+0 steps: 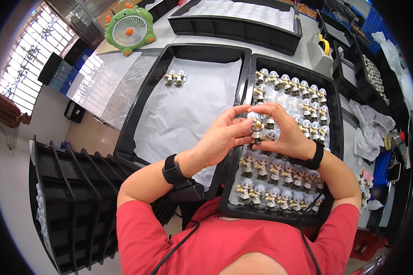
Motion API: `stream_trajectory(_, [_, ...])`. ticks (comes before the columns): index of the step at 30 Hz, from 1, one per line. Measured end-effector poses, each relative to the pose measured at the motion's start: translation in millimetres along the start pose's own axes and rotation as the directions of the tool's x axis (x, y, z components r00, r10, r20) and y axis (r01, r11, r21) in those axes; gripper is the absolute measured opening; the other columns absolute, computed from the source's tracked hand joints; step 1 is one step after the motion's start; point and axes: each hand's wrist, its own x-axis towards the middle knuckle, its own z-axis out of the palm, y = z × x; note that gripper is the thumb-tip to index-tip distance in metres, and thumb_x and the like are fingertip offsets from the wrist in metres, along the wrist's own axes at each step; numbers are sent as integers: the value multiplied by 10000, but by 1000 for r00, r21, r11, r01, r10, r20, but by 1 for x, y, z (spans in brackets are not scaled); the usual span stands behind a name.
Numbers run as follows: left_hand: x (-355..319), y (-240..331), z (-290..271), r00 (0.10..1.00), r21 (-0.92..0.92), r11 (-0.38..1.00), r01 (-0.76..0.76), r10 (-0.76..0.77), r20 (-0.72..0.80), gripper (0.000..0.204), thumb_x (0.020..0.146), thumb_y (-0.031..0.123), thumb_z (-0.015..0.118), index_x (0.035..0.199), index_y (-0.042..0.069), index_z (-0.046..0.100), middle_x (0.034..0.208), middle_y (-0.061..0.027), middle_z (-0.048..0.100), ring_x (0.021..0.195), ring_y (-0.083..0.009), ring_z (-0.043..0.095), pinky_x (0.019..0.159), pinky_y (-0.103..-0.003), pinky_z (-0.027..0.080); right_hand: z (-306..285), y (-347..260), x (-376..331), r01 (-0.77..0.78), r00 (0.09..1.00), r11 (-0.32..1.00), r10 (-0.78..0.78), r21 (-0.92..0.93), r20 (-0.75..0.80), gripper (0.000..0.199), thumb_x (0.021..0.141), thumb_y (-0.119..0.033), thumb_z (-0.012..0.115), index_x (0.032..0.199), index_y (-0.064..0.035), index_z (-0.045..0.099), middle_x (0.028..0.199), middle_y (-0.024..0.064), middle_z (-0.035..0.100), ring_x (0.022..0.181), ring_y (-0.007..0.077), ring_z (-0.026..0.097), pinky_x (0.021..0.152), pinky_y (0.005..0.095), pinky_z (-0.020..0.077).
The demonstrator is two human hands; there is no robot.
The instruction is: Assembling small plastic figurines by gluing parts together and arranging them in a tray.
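Between both hands, upright above the left part of the right tray, is a small figurine (256, 126) with pale hair, a white outfit and dark feet. My left hand (226, 134) holds its left side with the fingertips. My right hand (283, 130) curls round it from the other side, thumb low and fingers at its head. Below them, the black right tray (338, 119) carries rows of like figurines (275, 170) on a pale liner. Two more figurines (175, 78) stand together near the far left of the black left tray (147, 98), which is lined with white paper.
A green animal-shaped fan (130, 30) stands at the far left. Another black tray (236, 28) lies across the back, beside a tape dispenser (320, 52). Stacked black trays (73, 201) rise at the lower left. Plastic bags (369, 128) and more trays (348, 68) line the right.
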Motion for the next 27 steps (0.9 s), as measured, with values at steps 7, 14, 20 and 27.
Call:
stream_trajectory(7, [2,-8,-1,999,-75,996,-40,41,10,402,907,194,492,1268,80,358,1144,-69,508,1013,-152,533,855,-301,448,-1,-1,0,25,1000,999,-25,-45,-6,706,534,-53,772,1179,-77,486,1121,81,528,1082,259,467,914,344,418])
stream_trajectory(14, [-5,-9,4,998,-63,996,-56,55,-13,370,931,235,442,1258,73,376,1161,-68,504,1041,-157,528,875,-300,438,-3,-8,-1,35,999,998,-35,-47,-5,689,547,-27,752,1182,-96,493,1095,78,537,1077,269,466,902,356,421])
stream_trajectory(20, [-13,-9,8,999,-82,996,-40,38,-17,370,940,259,419,1253,67,380,1150,-61,509,1042,-155,530,877,-302,441,-4,-14,1,47,999,999,-47,14,28,678,553,-40,754,1178,-99,496,1078,83,538,1070,271,462,908,361,410])
stream_trajectory(27, [-13,1,18,997,-52,997,-55,52,-63,388,936,284,429,1259,74,378,1128,-39,499,1017,-138,514,864,-292,426,-4,-11,0,56,998,998,-56,-14,12,686,549,-50,766,1177,-98,495,1105,87,522,1082,272,459,913,359,407])
